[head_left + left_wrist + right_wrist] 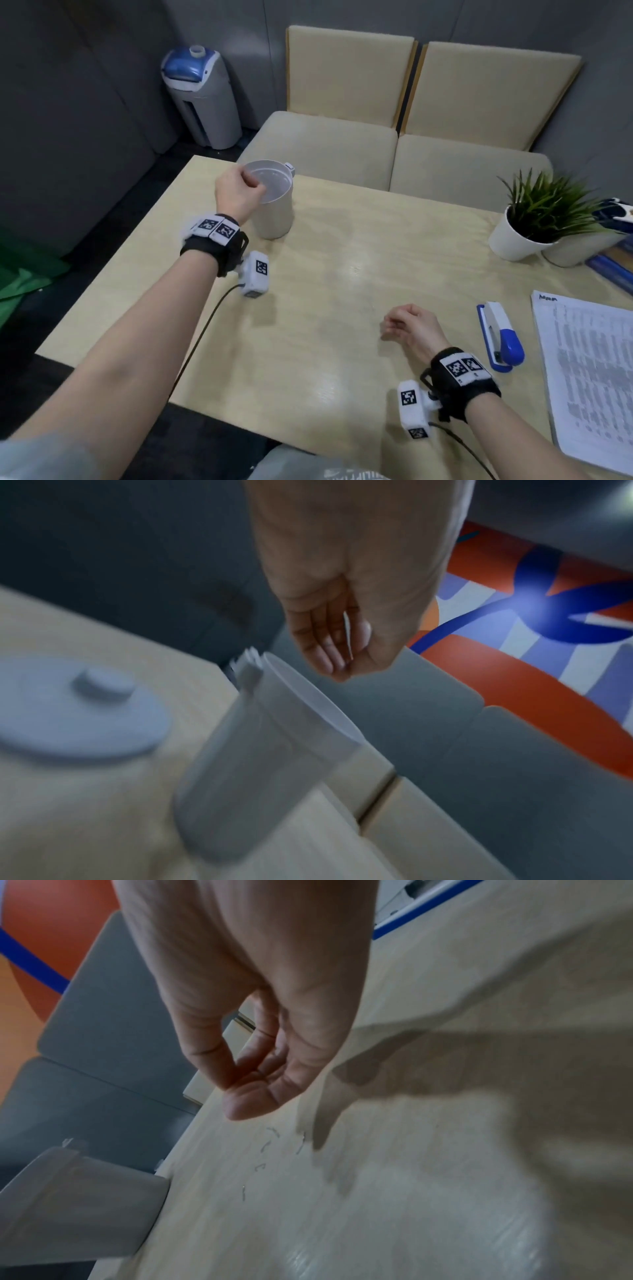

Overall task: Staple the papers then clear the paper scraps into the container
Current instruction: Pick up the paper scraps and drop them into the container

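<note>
A white container [274, 216] stands open at the table's far left edge. My left hand [239, 192] hovers over its rim, fingers together against the thumb, pinching a thin white paper scrap [346, 631]. In the left wrist view the container [260, 764] sits just below the fingertips [337, 661]. My right hand [406, 325] hangs low over the table's middle, fingers loosely curled, thumb touching them, with nothing seen in it. A few bent staples [270, 1139] lie on the wood under it. The blue and white stapler [501, 337] and the printed papers [589, 377] lie to the right.
The container's round lid [78, 712] lies on the table beside it. A potted plant [534, 219] and some books [613, 263] fill the far right corner. Two beige chairs [376, 147] stand behind the table, and a water dispenser [202, 99] stands on the floor at back left.
</note>
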`<state>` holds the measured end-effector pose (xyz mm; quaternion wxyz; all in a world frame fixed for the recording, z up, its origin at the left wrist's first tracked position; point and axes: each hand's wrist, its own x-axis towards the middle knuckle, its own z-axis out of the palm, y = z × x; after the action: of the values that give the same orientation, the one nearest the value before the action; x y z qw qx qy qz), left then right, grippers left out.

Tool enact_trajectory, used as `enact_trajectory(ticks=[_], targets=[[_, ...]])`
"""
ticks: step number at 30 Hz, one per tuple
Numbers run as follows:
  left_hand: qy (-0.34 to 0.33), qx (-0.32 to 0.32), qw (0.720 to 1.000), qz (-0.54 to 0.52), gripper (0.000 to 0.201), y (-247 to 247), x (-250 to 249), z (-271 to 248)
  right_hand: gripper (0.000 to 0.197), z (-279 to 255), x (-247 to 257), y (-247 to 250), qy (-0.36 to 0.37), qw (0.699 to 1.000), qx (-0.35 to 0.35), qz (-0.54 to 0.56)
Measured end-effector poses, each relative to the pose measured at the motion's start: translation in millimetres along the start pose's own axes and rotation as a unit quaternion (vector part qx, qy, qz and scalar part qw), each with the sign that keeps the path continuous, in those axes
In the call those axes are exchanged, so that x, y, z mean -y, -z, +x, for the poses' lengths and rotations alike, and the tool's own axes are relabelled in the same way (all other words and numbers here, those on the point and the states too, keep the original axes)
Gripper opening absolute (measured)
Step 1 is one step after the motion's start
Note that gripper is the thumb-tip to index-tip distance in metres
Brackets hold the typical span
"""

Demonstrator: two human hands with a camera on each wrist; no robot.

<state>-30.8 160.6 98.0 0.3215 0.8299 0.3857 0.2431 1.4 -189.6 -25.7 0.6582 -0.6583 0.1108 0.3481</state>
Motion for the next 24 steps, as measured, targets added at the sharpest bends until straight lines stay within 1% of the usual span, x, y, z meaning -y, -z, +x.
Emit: enact_trajectory(ticks=[2, 3, 5, 7, 8, 12, 14, 15, 17, 19, 21, 24], targets=[[0.005, 0.028, 0.999, 0.034, 0.006, 2.9, 2.3, 20.6, 0.009, -1.5, 1.5, -1.7, 0.008, 1.000, -0.003, 0.000], [0.001, 0.045, 0.998, 0.052, 0.008, 2.9, 3.3, 28.3, 0.011, -3.0, 4.2, -3.5, 0.013, 1.000, -0.006, -0.002], [-0.004, 0.078, 0.993, 0.084, 0.018, 2.1, 4.8, 39.9, 0.013, -5.8, 11.1, -7.3, 0.021, 1.000, -0.006, -0.011], [0.000, 0.099, 0.990, 0.097, 0.025, 1.4, 6.3, 46.6, 0.013, -6.7, 20.2, -11.4, 0.025, 0.999, 0.011, -0.022], [-0.001, 0.101, 0.990, 0.100, 0.025, 0.6, 7.1, 48.5, 0.013, -6.0, 25.7, -14.8, 0.025, 0.999, 0.023, -0.028], [-0.019, 0.089, 0.990, 0.110, 0.010, -0.3, 10.3, 46.6, 0.014, 3.3, 58.5, -43.2, 0.047, 0.996, 0.069, -0.041], [-0.014, 0.083, 0.992, 0.097, 0.009, 3.7, 12.8, 43.3, 0.016, 11.7, 81.9, -67.3, 0.068, 0.992, 0.093, -0.043], [-0.015, 0.073, 0.993, 0.089, 0.009, 6.8, 14.5, 40.7, 0.017, 17.2, 94.5, -81.3, 0.081, 0.990, 0.106, -0.046], [-0.031, 0.030, 0.997, 0.065, 0.011, 12.7, 18.9, 29.8, 0.018, 31.0, 122.0, -112.4, 0.114, 0.983, 0.128, -0.068], [-0.049, -0.022, 0.998, 0.033, 0.013, 16.8, 26.8, 6.0, 0.020, 46.3, 149.6, -147.9, 0.150, 0.973, 0.140, -0.107], [-0.050, -0.053, 0.997, 0.006, 0.013, 17.3, 39.7, -28.3, 0.022, 60.5, 174.4, -187.1, 0.182, 0.959, 0.144, -0.164], [-0.045, -0.042, 0.998, -0.017, 0.012, 13.0, 63.7, -80.5, 0.025, 75.0, 199.4, -242.5, 0.218, 0.923, 0.129, -0.289]])
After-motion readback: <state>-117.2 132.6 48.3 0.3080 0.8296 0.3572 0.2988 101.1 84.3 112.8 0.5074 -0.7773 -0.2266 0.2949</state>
